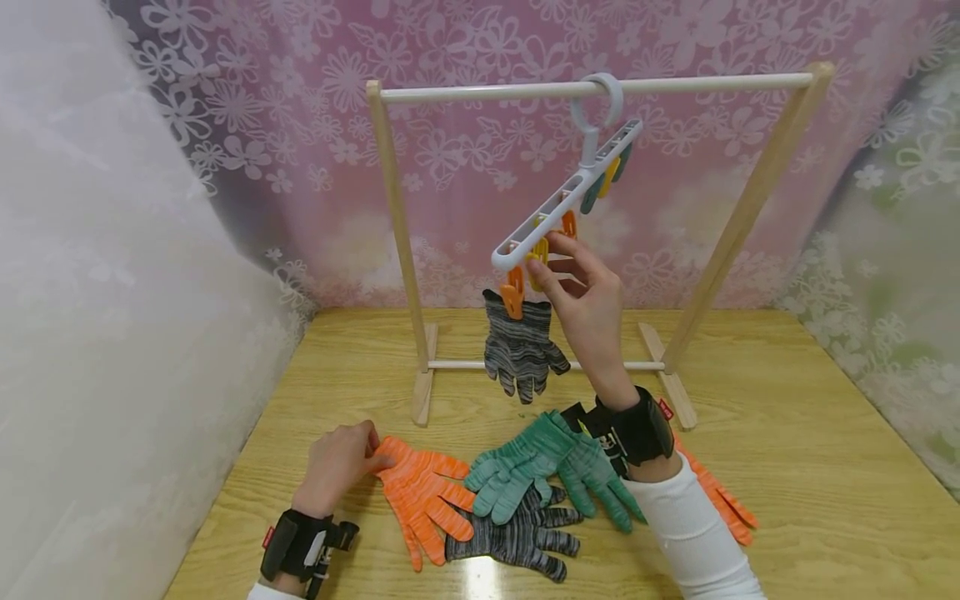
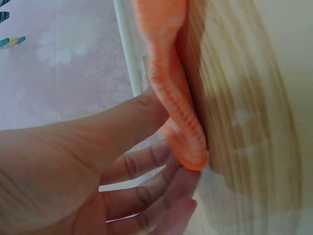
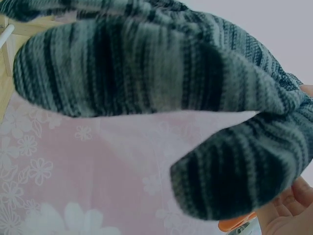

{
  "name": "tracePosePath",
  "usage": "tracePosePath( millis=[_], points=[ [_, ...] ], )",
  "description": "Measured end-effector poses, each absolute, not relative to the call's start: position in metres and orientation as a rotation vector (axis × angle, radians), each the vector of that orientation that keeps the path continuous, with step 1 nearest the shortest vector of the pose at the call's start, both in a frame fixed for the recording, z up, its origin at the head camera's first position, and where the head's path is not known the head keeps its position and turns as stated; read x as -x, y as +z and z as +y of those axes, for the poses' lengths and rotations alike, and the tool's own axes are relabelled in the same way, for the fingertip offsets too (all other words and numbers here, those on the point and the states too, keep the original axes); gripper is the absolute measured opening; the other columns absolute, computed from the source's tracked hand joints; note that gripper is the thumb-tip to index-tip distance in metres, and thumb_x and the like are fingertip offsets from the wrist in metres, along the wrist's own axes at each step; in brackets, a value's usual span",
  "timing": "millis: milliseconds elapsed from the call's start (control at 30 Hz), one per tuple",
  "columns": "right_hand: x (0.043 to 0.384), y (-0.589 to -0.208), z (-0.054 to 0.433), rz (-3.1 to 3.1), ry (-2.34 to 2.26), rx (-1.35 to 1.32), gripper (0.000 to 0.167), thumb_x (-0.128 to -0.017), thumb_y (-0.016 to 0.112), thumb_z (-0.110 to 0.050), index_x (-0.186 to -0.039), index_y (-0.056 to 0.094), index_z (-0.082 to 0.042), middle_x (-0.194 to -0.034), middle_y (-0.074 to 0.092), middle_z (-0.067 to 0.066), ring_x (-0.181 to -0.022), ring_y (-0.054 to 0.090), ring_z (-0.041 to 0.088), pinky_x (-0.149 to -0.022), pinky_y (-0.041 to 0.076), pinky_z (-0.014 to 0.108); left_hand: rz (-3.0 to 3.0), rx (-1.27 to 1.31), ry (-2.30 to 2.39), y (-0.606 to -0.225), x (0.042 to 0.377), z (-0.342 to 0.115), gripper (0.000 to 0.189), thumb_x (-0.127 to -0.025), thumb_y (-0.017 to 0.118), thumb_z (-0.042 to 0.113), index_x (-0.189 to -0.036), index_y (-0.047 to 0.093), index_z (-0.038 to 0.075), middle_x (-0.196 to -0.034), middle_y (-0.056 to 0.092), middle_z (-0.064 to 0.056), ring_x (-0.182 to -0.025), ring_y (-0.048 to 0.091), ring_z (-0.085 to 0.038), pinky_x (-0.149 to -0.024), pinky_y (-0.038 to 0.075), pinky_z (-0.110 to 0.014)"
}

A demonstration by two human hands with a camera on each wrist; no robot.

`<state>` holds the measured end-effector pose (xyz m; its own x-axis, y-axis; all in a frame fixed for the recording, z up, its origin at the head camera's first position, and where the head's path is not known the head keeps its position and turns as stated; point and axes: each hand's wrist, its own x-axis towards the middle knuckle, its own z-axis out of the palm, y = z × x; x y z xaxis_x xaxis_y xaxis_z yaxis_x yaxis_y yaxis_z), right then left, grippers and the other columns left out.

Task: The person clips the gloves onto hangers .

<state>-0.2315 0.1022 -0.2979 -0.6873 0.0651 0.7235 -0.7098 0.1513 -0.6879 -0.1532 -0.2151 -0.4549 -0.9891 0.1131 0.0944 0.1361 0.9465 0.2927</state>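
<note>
My left hand (image 1: 341, 462) pinches the cuff of an orange knit glove (image 1: 426, 500) that lies on the table. The left wrist view shows the thumb and fingers on either side of that orange cuff (image 2: 181, 127). My right hand (image 1: 592, 312) is raised to the grey clip hanger (image 1: 551, 204) and pinches a yellow clothespin (image 1: 539, 254) near its front end. Beside it, an orange clothespin (image 1: 513, 293) holds a black-and-grey striped glove (image 1: 519, 346), hanging fingers down. In the right wrist view this striped glove (image 3: 132, 68) covers much of my right hand.
The hanger hooks over the white bar (image 1: 697, 84) of a wooden stand (image 1: 397, 208). Green gloves (image 1: 517, 471), another striped glove (image 1: 525, 533) and a second orange glove (image 1: 723, 496), partly behind my right arm, lie on the table (image 1: 810, 467). Further clothespins (image 1: 609, 177) line the hanger.
</note>
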Motion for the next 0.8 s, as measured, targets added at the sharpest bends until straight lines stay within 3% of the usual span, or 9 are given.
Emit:
tracePosePath(
  millis=[267, 500, 633, 800],
  points=[
    [0.23, -0.296, 0.102, -1.822, 1.602, -0.606, 0.04, -0.093, 0.072, -0.001, -0.132, 0.064, 0.002, -0.121, 0.067, 0.02, -0.093, 0.068, 0.005, -0.081, 0.059, 0.02, -3.042, 0.206, -0.425, -0.458, 0.154, -0.218, 0.035, -0.077, 0.089, 0.035, -0.069, 0.062, 0.014, -0.063, 0.047, 0.002, -0.054, 0.042, -0.013, -0.049, 0.033, -0.026],
    [0.23, -0.297, 0.103, -1.817, 1.609, -0.609, 0.041, -0.093, 0.071, 0.0, -0.133, 0.064, 0.002, -0.122, 0.067, 0.022, -0.093, 0.069, 0.007, -0.08, 0.059, 0.019, -3.08, 0.245, -0.5, -0.461, 0.159, -0.222, 0.036, -0.08, 0.087, 0.033, -0.071, 0.057, 0.016, -0.067, 0.046, 0.002, -0.058, 0.041, -0.013, -0.052, 0.032, -0.026],
    [0.23, -0.297, 0.102, -1.825, 1.6, -0.612, 0.04, -0.095, 0.071, -0.003, -0.133, 0.064, 0.002, -0.121, 0.067, 0.021, -0.094, 0.068, 0.006, -0.081, 0.059, 0.02, -3.094, 0.284, -0.647, -0.462, 0.162, -0.227, 0.026, -0.085, 0.083, 0.029, -0.078, 0.062, 0.015, -0.068, 0.055, 0.004, -0.057, 0.045, -0.011, -0.053, 0.037, -0.026],
    [0.231, -0.298, 0.102, -1.824, 1.61, -0.613, 0.039, -0.095, 0.07, -0.004, -0.134, 0.064, 0.002, -0.121, 0.067, 0.022, -0.094, 0.068, 0.005, -0.082, 0.058, 0.02, -3.079, 0.341, -0.928, -0.461, 0.165, -0.232, 0.023, -0.092, 0.077, 0.028, -0.097, 0.067, 0.008, -0.083, 0.07, -0.002, -0.068, 0.064, -0.016, -0.061, 0.052, -0.033]
  ],
)
